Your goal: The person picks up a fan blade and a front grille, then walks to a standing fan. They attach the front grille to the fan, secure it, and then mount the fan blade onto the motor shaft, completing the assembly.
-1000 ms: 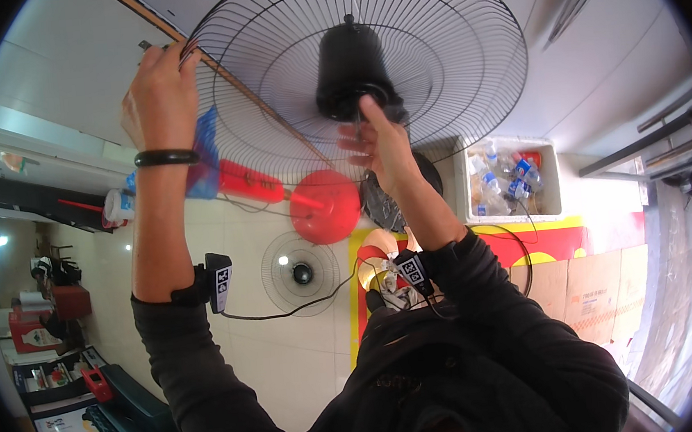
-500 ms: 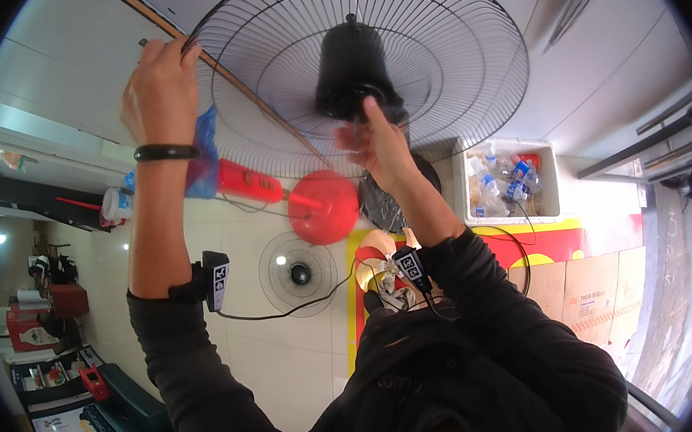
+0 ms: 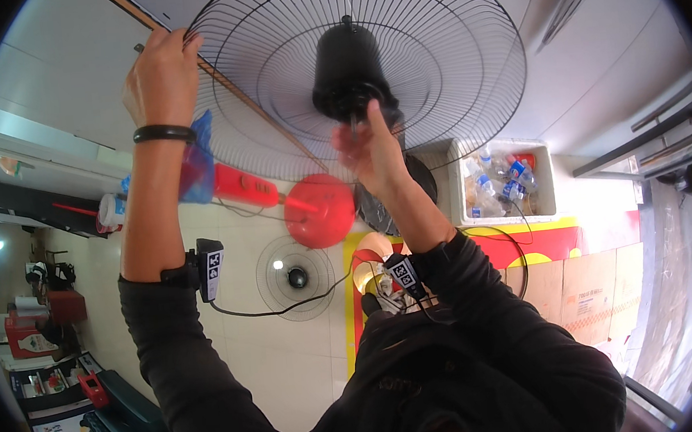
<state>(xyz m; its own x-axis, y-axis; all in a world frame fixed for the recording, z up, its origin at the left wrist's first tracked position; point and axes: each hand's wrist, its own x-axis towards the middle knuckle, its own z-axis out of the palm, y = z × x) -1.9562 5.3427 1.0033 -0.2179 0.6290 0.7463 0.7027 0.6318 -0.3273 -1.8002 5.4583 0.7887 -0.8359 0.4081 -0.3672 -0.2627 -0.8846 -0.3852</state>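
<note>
A large black wire fan guard (image 3: pixel 439 51) spreads before me, with a black fan motor (image 3: pixel 346 60) at its middle. My left hand (image 3: pixel 161 80) is closed around the guard's left rim, at the upper left. Just below the motor, my right hand (image 3: pixel 380 155) is at the thin shaft (image 3: pixel 354 121) that sticks out of it. The right thumb points up beside the shaft, while the other fingers are smeared by motion. Whether they pinch the shaft or a small part on it cannot be made out.
A second round wire guard (image 3: pixel 296 278) lies on the tiled floor. Near it stand a red round object (image 3: pixel 320 210) and a red cylinder (image 3: pixel 244 185). Pale fan blades (image 3: pixel 365 276) rest by my feet. A white foam box (image 3: pixel 511 220) holds several plastic bottles; flattened cardboard (image 3: pixel 591 293) lies at right.
Both hands keep their places on the guard and at the shaft. The right fingers are blurred in both frames. The whole view has shifted slightly.
</note>
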